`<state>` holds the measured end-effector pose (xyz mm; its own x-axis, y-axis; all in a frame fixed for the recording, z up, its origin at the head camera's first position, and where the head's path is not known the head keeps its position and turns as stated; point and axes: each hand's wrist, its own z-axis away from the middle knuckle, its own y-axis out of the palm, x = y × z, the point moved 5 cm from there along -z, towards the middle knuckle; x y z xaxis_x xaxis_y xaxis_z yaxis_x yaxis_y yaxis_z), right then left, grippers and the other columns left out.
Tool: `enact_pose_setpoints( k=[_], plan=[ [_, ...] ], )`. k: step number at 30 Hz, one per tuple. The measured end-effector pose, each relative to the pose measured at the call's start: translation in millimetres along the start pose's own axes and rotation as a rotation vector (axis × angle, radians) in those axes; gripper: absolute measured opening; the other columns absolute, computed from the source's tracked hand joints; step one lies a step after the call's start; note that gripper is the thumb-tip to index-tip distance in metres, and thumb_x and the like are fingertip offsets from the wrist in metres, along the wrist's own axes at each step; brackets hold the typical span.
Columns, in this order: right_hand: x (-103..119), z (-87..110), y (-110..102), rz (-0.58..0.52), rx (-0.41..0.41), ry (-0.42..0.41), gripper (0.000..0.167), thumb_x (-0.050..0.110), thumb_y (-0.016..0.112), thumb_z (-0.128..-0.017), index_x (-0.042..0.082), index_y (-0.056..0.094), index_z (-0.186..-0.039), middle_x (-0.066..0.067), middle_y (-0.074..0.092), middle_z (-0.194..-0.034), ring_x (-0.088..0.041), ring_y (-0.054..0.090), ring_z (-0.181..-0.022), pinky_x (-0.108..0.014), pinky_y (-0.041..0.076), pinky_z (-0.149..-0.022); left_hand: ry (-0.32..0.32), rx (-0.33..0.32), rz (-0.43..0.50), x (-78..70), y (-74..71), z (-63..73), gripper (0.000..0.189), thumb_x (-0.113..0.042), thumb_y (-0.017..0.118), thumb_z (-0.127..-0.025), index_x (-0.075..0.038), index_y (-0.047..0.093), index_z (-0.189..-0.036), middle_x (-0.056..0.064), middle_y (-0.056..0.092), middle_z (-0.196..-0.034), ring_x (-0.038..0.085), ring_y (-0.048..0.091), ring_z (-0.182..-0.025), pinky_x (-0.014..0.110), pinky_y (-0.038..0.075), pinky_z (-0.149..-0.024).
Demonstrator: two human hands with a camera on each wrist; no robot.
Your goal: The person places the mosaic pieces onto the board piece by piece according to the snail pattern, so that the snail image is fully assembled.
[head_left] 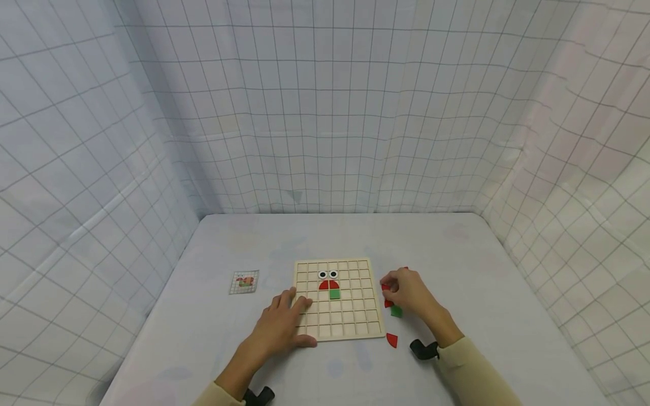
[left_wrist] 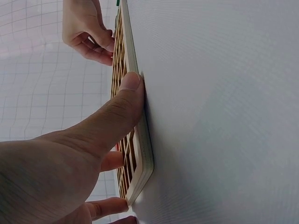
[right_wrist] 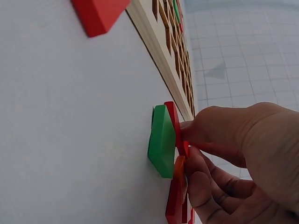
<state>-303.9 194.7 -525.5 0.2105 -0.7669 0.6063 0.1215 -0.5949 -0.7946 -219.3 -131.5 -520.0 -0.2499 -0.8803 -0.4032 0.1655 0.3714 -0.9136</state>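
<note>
A pale wooden grid board (head_left: 350,321) lies on the table. On it sit two round eye tiles (head_left: 328,274), two red curved tiles (head_left: 329,285) and a green square tile (head_left: 334,294). My left hand (head_left: 278,324) rests at the board's front left corner, fingers spread, the thumb (left_wrist: 117,109) straight against the front edge. Right of the board, my right hand (head_left: 410,290) pinches a red tile (right_wrist: 172,116) between thumb and fingertips. A green tile (right_wrist: 162,140), an orange tile (right_wrist: 180,170) and further red tiles (right_wrist: 174,200) lie close by, partly hidden by the hand.
A small card (head_left: 244,282) with a coloured picture on a grid lies left of the board. One loose red quarter-round tile (head_left: 392,340) lies near the board's front right corner. Grid-patterned white curtains (head_left: 325,113) surround the white-covered table (head_left: 431,237) at the back and sides.
</note>
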Motion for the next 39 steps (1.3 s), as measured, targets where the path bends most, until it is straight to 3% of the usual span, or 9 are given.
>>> enact_pose_setpoints(
  k=[14, 26, 39],
  plan=[
    [7.2, 2.8, -0.6, 0.025, -0.071, -0.049, 0.02, 0.006, 0.091, -0.097, 0.005, 0.089, -0.117, -0.003, 0.078, -0.099, -0.01, 0.065, -0.082, -0.022, 0.056, -0.071, -0.002, -0.003, 0.0, -0.8, -0.6, -0.3, 0.092, -0.057, 0.105, -0.08, -0.018, 0.068, -0.155, 0.031, 0.049, -0.175, 0.056, 0.052, -0.156, 0.078, 0.053, -0.116],
    [11.8, 4.0, 1.1, 0.032, -0.088, -0.061, 0.02, 0.007, 0.092, -0.097, 0.007, 0.089, -0.117, -0.004, 0.079, -0.104, -0.011, 0.072, -0.089, -0.028, 0.066, -0.078, 0.001, -0.008, -0.005, -0.5, -1.3, -0.6, 0.092, -0.056, 0.105, -0.079, -0.017, 0.068, -0.155, 0.032, 0.05, -0.174, 0.056, 0.053, -0.155, 0.077, 0.054, -0.114],
    [20.7, 7.5, 1.9, -0.003, -0.075, -0.134, 0.017, 0.005, 0.091, -0.097, 0.007, 0.088, -0.113, -0.003, 0.078, -0.105, -0.009, 0.071, -0.09, -0.024, 0.063, -0.082, 0.007, -0.009, 0.003, -1.3, -2.0, 1.2, 0.092, -0.056, 0.105, -0.08, -0.017, 0.068, -0.154, 0.033, 0.05, -0.174, 0.057, 0.053, -0.154, 0.078, 0.054, -0.114]
  ],
)
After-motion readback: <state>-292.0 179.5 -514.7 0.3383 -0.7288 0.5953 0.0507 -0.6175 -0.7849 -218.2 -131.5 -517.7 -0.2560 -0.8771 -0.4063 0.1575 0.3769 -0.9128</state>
